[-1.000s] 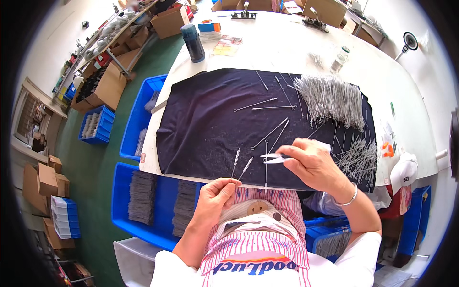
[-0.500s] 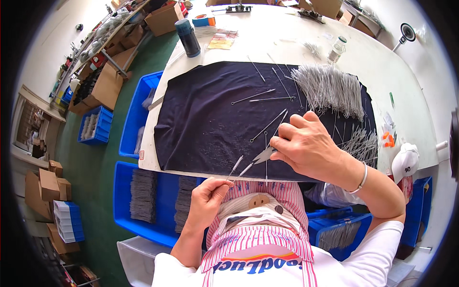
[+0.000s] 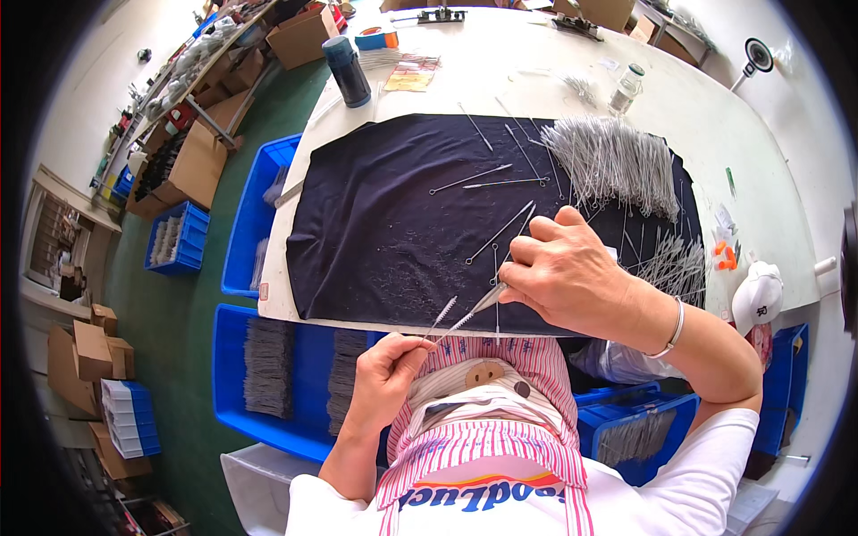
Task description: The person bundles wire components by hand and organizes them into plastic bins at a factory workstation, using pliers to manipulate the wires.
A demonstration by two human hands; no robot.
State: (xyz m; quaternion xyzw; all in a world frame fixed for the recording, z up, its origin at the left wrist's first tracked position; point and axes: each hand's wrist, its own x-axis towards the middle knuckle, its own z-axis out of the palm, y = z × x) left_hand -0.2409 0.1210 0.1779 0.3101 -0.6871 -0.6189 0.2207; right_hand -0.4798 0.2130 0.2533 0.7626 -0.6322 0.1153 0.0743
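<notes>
My left hand (image 3: 387, 368) is closed in a pinch on two thin wire brushes (image 3: 443, 311) with white bristled ends, which fan out upward near the table's front edge. My right hand (image 3: 561, 271) grips small scissors (image 3: 488, 301), their blades pointing down-left and looking closed. The blade tips meet or overlap the bristled end of the right-hand brush; whether they touch it cannot be made out. Under both hands lies a dark cloth (image 3: 375, 214). Several loose wire brushes (image 3: 500, 232) with ring ends are scattered on it beyond my right hand.
A thick pile of wire brushes (image 3: 612, 170) lies at the cloth's far right, with another bunch (image 3: 672, 268) nearer. On the white table (image 3: 500, 71) stand a dark bottle (image 3: 347, 71) and a glass jar (image 3: 626, 87). Blue bins (image 3: 234, 357) hold bundles below the left edge.
The scissor blades, parted half a second ago, have come together at the brush tip. My right hand has shifted slightly left; my left hand stays nearly still.
</notes>
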